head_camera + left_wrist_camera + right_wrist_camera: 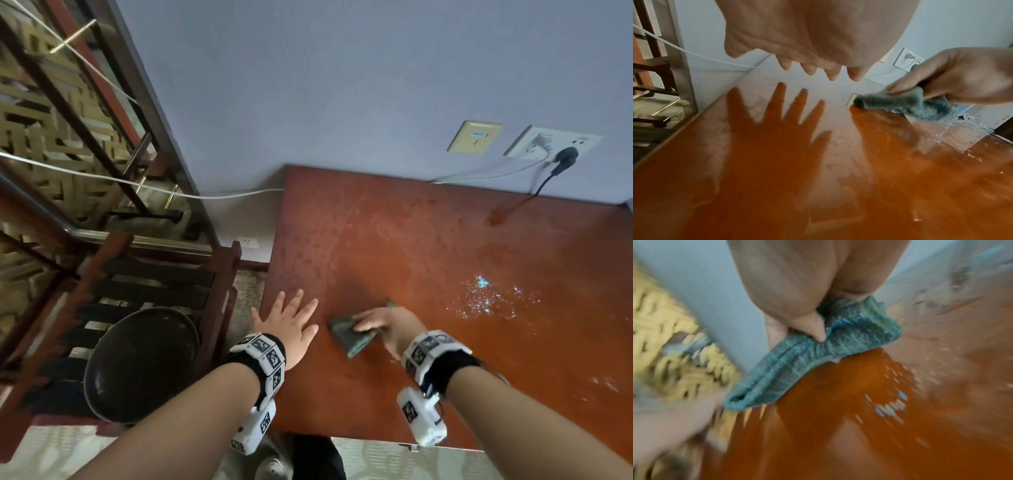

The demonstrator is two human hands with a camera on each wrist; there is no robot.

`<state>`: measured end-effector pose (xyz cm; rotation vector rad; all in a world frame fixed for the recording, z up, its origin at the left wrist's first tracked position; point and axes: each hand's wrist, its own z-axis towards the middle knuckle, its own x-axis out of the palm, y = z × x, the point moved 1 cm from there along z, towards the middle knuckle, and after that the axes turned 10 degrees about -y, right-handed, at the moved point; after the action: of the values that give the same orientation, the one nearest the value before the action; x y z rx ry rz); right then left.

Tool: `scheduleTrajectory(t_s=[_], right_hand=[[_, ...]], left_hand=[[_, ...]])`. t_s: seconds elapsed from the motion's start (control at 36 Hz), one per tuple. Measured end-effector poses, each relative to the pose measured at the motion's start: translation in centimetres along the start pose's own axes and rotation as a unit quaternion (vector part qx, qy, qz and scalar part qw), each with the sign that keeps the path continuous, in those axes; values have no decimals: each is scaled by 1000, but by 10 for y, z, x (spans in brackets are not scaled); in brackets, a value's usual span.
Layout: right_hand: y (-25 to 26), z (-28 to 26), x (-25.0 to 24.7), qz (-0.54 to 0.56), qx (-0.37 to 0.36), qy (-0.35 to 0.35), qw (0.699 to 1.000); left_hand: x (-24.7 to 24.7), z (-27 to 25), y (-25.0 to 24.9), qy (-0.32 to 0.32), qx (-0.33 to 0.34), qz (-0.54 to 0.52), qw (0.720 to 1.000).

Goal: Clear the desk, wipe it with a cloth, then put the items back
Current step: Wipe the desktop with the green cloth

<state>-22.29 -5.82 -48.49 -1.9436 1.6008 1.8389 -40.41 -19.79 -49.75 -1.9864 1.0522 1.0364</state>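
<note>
Presently: right hand clamped on folded teal terry cloth, left hand splayed flat above glossy reddish-brown wooden worktop; advisable: firm overlapping strokes toward droplets.

Glossy reddish-brown desk, folded teal cloth on it.

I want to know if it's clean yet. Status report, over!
Left hand open, fingers spread above desk. Right hand grips cloth, wiping. Wet droplets remain on right. Nothing in the way.
</note>
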Motion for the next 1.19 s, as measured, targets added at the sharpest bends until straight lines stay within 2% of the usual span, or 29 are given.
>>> scheduleTrajectory(t_s=[0.06,0.08,0.14,0.19,0.28,0.33,0.39,0.5,0.61,0.69,0.86,0.97,1.03,1.08,1.14,1.19], right_hand=[[-9,10,-9,85,90,-128,984],[-13,15,-14,101,113,-175,973],[-18,28,-26,109,136,-218,960],[-16,43,-32,97,168,-213,958],[-9,61,-15,2,200,-100,975],[-6,70,4,-77,193,-59,976],[-2,72,18,-115,169,-60,977],[8,59,34,-136,51,-29,989],[8,24,48,-134,-80,15,988],[8,-8,56,-110,-145,28,983],[9,-58,65,-73,-205,75,973],[8,-71,60,-61,-208,109,970],[13,-68,50,-63,-176,124,974],[23,-61,32,-36,-76,98,992],[31,-48,13,42,24,58,997],[36,-31,-4,157,89,12,984]], left_hand=[[1,-1,2,16,-26,27,999],[2,-1,4,28,-43,38,998],[5,0,8,47,-68,42,996],[8,-1,12,47,-65,50,996],[12,0,15,33,-50,57,997],[13,2,18,30,-42,57,997],[12,3,20,31,-34,56,997],[6,4,22,46,-26,60,997],[2,5,23,55,-22,48,997],[1,5,23,56,-19,40,997],[1,6,23,55,-19,32,998],[2,8,24,60,-25,22,998],[2,9,25,62,-25,20,998],[0,9,24,62,-28,19,998],[-1,9,22,63,-32,19,997],[0,9,20,65,-31,17,997]])
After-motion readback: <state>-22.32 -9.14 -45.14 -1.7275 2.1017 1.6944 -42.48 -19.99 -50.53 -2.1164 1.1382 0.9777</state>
